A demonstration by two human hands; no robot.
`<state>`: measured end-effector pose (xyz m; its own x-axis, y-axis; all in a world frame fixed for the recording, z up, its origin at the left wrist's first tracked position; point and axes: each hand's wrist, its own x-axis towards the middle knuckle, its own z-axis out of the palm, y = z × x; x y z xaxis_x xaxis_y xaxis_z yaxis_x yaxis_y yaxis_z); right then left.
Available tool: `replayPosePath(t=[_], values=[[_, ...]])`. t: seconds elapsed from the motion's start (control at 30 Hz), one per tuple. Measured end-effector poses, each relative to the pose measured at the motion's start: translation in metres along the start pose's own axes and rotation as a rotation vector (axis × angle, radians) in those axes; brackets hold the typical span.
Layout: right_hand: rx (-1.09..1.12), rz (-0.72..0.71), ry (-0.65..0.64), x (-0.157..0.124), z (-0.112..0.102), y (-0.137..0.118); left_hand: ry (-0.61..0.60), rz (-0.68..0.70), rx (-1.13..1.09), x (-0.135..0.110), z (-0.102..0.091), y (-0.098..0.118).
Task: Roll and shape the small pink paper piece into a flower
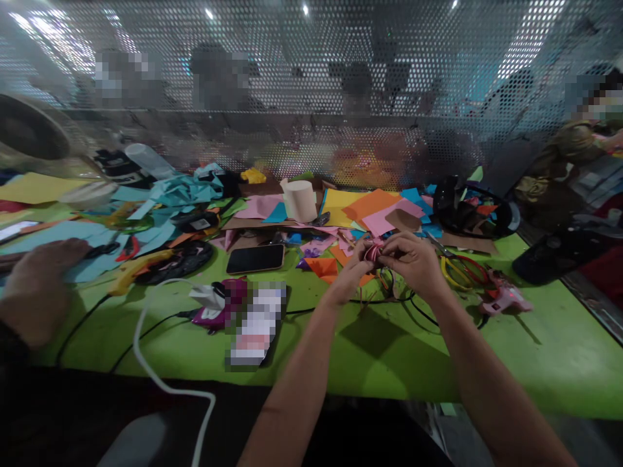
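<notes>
The left hand (353, 271) and right hand (416, 259) pinch a small red-striped piece (373, 253), each grip closed, above the worktop (559, 363). A translucent container (147, 159) lies tilted, contents indiscernible.

From my remote seat I see a green counter (559, 363) stretching across the view, backed by a grey perforated screen (311, 78) — small round holes throughout. Bright lights (305, 10) spot its top, reflected or shining through, I can't tell. Below the counter's front edge lies deep shadow.
</notes>
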<state>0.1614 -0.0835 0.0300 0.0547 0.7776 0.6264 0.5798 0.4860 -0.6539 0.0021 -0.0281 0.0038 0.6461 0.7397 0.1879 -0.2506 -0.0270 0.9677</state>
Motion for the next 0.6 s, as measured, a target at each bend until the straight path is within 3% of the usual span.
replayPosePath(t=[0.6], values=[[-0.101,-0.074,-0.06,0.0,-0.0035,-0.0098,0.025,-0.047,-0.081,-0.0013,0.0041,0.0047]])
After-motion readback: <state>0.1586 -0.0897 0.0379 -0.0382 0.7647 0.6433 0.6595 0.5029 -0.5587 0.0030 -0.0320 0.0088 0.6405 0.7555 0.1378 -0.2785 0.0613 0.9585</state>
